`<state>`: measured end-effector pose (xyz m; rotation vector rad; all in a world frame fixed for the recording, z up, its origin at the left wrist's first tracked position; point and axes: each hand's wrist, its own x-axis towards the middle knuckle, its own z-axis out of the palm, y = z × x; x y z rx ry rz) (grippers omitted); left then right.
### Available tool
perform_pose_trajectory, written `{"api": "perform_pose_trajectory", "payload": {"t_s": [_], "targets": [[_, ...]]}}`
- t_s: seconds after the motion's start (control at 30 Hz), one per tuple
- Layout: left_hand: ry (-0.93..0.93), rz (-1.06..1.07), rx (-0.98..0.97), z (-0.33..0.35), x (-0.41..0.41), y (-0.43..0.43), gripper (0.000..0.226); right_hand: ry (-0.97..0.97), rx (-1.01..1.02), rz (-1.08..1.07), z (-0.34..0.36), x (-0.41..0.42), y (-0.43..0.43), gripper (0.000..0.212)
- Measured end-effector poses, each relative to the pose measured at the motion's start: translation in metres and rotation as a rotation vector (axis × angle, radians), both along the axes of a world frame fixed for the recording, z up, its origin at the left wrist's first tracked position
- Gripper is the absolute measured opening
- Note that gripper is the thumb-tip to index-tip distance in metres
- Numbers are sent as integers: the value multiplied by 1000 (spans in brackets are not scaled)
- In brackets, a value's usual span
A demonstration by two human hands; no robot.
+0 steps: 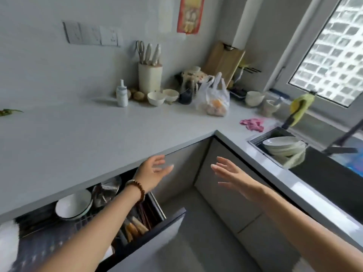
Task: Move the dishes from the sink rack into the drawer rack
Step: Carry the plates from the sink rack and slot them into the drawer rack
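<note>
A grey L-shaped surface (94,134) fills most of the view and wraps the corner of the kitchen. Under its near-left run the drawer rack (169,222) stands pulled out, with its back part tucked beneath the surface's edge. The dark sink (334,179) is sunk into the right run below the window. The left forearm crosses above the open drawer and hides part of its contents. Both hands hover in front of the closed corner cabinet doors, between drawer and sink. The left hand (152,173) and the right hand (233,177) have their fingers spread and hold nothing. The dishes to move, a stack of pale plates (280,146), lie in the sink rack (261,149) at the sink's left end. A black faucet (342,140) reaches over the basin just beside them. In the drawer sit a white bowl (73,207), a metal bowl (106,190) behind it, and utensils (137,226) in the right-hand compartment. Along the back of the surface stand a plastic bag of orange fruit (215,99), a cutting board (222,59) leaning in the corner, a knife block (150,77), two small white bowls (156,98) and a white bottle (121,94). A pink cloth (252,124) lies near the sink, and a bead bracelet (137,188) circles the left wrist.
</note>
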<state>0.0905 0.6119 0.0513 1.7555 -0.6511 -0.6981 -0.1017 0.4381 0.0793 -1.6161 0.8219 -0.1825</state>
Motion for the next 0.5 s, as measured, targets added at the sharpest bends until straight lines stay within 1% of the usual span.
{"api": "perform_pose_trajectory", "payload": {"t_s": [0.13, 0.23, 0.33, 0.5], "targets": [[-4, -114, -15, 14, -57, -102, 46, -32, -24, -190, 21, -81, -87, 69], [-35, -199, 2, 26, -91, -166, 49, -27, -20, -305, 28, -125, -139, 71], [-42, -260, 7, 30, -111, -232, 50, -24, -24, -382, 28, -156, -188, 72], [-32, -385, 50, 26, -134, -341, 52, 50, -62, -471, 21, -184, -269, 73]]}}
